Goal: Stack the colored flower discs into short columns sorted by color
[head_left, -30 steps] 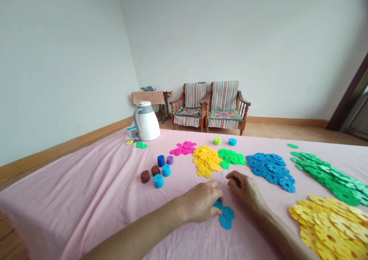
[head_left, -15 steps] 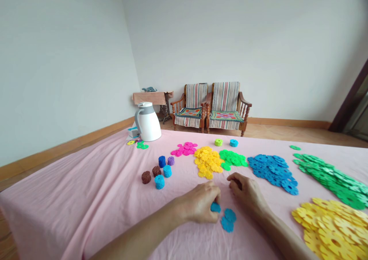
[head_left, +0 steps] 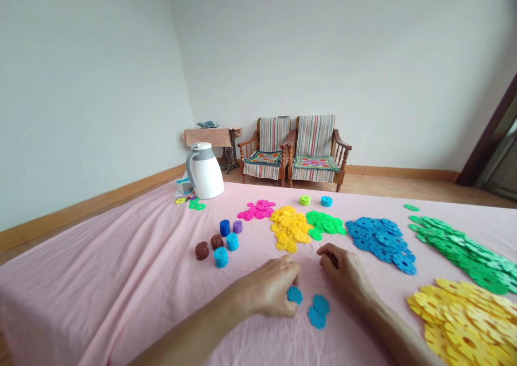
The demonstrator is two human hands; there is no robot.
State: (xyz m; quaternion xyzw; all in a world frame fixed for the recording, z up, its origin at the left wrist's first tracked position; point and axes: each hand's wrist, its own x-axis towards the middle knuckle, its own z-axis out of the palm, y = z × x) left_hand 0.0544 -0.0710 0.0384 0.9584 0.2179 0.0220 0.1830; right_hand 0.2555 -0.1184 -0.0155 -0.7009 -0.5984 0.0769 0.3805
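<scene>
Seen from my remote console, the head camera looks across a table draped in a pink cloth (head_left: 121,280). The wearer's left hand (head_left: 274,293) sits low on the cloth, its fingers closed in a pinch on a blue disc (head_left: 294,295) that shows just past the fingertips. The right hand (head_left: 345,271) lies just beside it, fingers curled in toward the palm. I cannot tell whether anything sits inside that curl.

2 loose blue discs (head_left: 319,310) lie flat and overlapping on the cloth between the 2 wrists, near the pinched disc but apart from it.

Beyond the hands, 4 heaps of flower-shaped pieces run in a row: a pink pile (head_left: 258,209), a small yellow pile (head_left: 290,228), a small green pile (head_left: 325,222) and a blue pile (head_left: 382,236). A large green pile (head_left: 460,247) and a large yellow pile (head_left: 464,323) fill the right side.

To the left, 6 short stacks (head_left: 221,257) in brown, blue and purple stand close together. A white jug (head_left: 204,171) stands at the table's far left corner. 2 wooden armchairs (head_left: 294,150) stand against the back wall.
</scene>
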